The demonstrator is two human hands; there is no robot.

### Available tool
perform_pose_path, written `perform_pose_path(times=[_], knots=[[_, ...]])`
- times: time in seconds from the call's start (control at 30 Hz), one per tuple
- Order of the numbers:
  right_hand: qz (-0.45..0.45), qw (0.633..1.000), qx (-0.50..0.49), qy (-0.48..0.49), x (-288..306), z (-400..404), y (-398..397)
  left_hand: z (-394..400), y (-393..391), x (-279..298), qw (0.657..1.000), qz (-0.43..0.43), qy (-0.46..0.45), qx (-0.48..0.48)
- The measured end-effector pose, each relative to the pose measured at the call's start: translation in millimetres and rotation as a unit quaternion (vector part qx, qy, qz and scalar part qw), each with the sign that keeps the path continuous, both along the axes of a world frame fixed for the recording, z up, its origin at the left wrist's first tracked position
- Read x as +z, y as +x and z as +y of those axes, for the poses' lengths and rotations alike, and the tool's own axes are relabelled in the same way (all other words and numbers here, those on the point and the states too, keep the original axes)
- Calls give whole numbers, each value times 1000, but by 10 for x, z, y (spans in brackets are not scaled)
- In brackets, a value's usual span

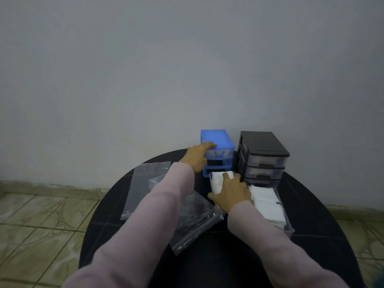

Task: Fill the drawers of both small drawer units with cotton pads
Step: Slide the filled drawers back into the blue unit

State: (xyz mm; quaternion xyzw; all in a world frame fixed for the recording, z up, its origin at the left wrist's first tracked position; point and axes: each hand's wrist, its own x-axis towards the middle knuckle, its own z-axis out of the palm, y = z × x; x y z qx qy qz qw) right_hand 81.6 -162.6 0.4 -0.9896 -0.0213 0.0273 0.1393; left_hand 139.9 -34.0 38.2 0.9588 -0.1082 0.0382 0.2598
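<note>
A blue drawer unit (220, 140) and a black drawer unit (265, 145) stand side by side at the back of a round black table (324, 221). My left hand (198, 156) rests on the blue unit's front left corner, fingers lying straight along its top edge. Its top drawer is in place; the two slots below look dark. My right hand (232, 191) grips a clear drawer packed with white cotton pads (217, 180) just in front of the blue unit's bottom slot. A second clear drawer of pads (269, 206) lies in front of the black unit.
Two clear plastic bags lie on the table's left half, one flat (143, 188) and one crumpled under my left forearm (195, 221). A grey wall rises right behind the units. Tiled floor surrounds the table.
</note>
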Motion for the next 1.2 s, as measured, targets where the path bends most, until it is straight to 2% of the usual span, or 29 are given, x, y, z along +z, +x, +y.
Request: perform_pose_path(times=[0.27, 0.7, 1.0, 1.13, 1.2], knots=[[-114, 992, 31, -42, 67, 52, 84, 15, 24, 17, 1000, -1, -17, 4], [-113, 991, 40, -59, 36, 58, 302, -1, 44, 56, 1000, -20, -5, 15], [-143, 990, 21, -6, -5, 108, 378, -15, 71, 73, 999, -25, 13, 21], [-175, 982, -6, -75, -14, 131, 369, -3, 77, 72, 999, -24, 10, 22], [-235, 967, 8, -93, -45, 132, 367, -3, 75, 71, 999, -25, 5, 21]])
